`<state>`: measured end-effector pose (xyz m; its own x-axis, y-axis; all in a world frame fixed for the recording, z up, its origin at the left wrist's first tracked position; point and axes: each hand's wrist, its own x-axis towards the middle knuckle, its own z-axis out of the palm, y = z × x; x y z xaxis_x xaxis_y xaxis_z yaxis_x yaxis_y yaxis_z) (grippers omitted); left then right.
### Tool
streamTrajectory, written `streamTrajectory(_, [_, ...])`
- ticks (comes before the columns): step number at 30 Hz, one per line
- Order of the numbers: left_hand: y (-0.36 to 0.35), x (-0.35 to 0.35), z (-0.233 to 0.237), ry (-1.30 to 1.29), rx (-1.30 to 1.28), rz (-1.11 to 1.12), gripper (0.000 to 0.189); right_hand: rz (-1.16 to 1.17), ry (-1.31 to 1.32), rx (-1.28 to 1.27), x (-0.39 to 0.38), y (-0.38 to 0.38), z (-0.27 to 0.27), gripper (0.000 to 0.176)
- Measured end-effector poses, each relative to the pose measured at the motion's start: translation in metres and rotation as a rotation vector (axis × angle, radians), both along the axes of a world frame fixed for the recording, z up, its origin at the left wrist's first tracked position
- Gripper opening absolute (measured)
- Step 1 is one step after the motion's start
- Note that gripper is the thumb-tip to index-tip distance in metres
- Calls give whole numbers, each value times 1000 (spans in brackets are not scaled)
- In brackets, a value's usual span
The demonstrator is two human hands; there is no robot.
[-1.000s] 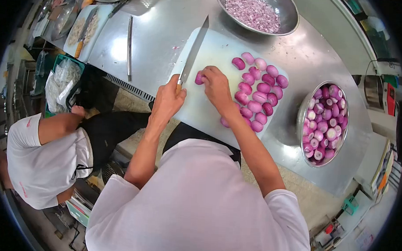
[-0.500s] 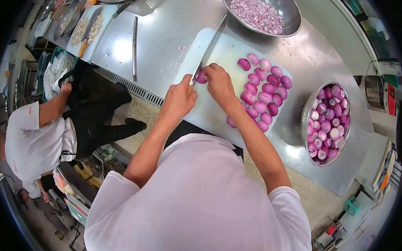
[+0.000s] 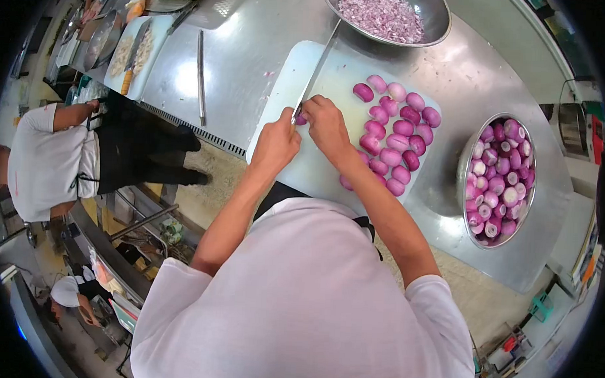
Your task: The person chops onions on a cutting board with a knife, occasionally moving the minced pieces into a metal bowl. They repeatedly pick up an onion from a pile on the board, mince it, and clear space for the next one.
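My left hand point(image 3: 276, 145) is closed round the handle of a kitchen knife point(image 3: 319, 68); its long blade points away from me over the white cutting board point(image 3: 290, 75). Beside the blade, my right hand point(image 3: 327, 125) pinches a small purple onion piece point(image 3: 301, 119) against the board, fingers curled and mostly hiding it. Right of my hands lie several rows of peeled purple onion halves point(image 3: 392, 157), cut faces down. Beyond the board stands a metal bowl point(image 3: 443, 32) with finely chopped onion point(image 3: 380, 17).
A steel bowl point(image 3: 464, 188) of peeled onions point(image 3: 497, 184) stands at the right on the metal table point(image 3: 453, 81). To the left are a metal rod point(image 3: 201, 79) and another board with a knife point(image 3: 137, 48). A person in a white shirt point(image 3: 54, 157) stands at the left.
My hands stay close together at the onion piece, the knife blade still beside it. At the left, the person has turned and drawn their arm back, and the view has shifted slightly.
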<state>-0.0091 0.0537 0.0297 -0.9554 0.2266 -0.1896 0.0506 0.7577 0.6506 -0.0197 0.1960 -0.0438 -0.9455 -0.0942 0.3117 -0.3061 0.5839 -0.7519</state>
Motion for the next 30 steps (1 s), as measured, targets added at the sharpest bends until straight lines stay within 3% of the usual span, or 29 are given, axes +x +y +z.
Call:
streamTrajectory(7, [-5, 11, 22, -34, 22, 2, 35, -44, -25, 46, 7, 1, 1, 13])
streamTrajectory(11, [-1, 1, -9, 21, -15, -18, 35, -24, 4, -36, 7, 0, -5, 13])
streamTrajectory(16, [-2, 14, 31, -50, 9, -16, 32, -43, 8, -46, 8, -1, -4, 13])
streamTrajectory(18, [-2, 8, -5, 5, 10, -29, 31, -62, 27, -65, 8, -2, -6, 12])
streamTrajectory(20, [-1, 5, -13, 69, 20, -38, 30, -64, 26, -79, 8, -2, -8, 12])
streamTrajectory(25, [-1, 13, 34, -88, -45, -35, 30, -90, 18, -102, 11, -1, -5, 12])
streamTrajectory(30, [3, 4, -8, 51, 46, -58, 29, -86, -8, -110, 11, 1, -9, 16])
